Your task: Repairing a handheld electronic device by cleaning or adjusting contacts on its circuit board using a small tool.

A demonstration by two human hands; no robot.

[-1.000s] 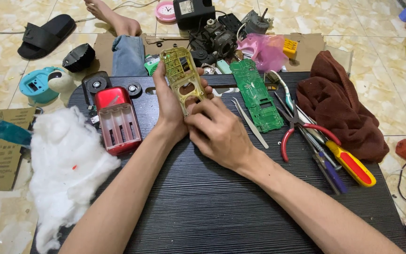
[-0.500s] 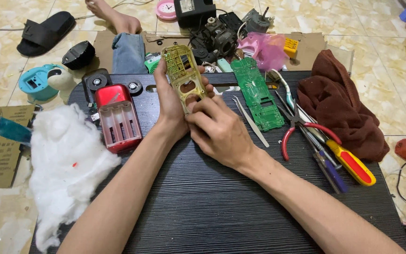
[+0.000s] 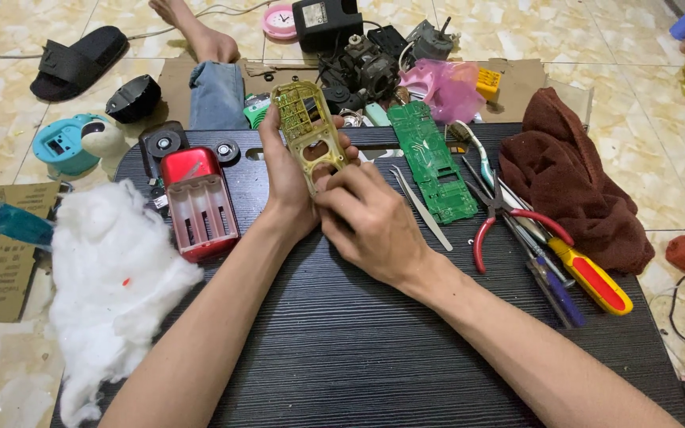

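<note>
— Two hands on one gold frame (image 3: pixel 309 135), above the black table (image 3: pixel 342 341): left hand (image 3: pixel 288 186) clamped behind, right hand (image 3: pixel 366 218) pinching its lower end.

— Probably light, thin, brittle; best gripped along the edges, never across the cut-outs.

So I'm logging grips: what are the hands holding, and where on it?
A yellowish circuit board: the left hand grips its lower left edge, and the right hand pinches its bottom end.
</note>
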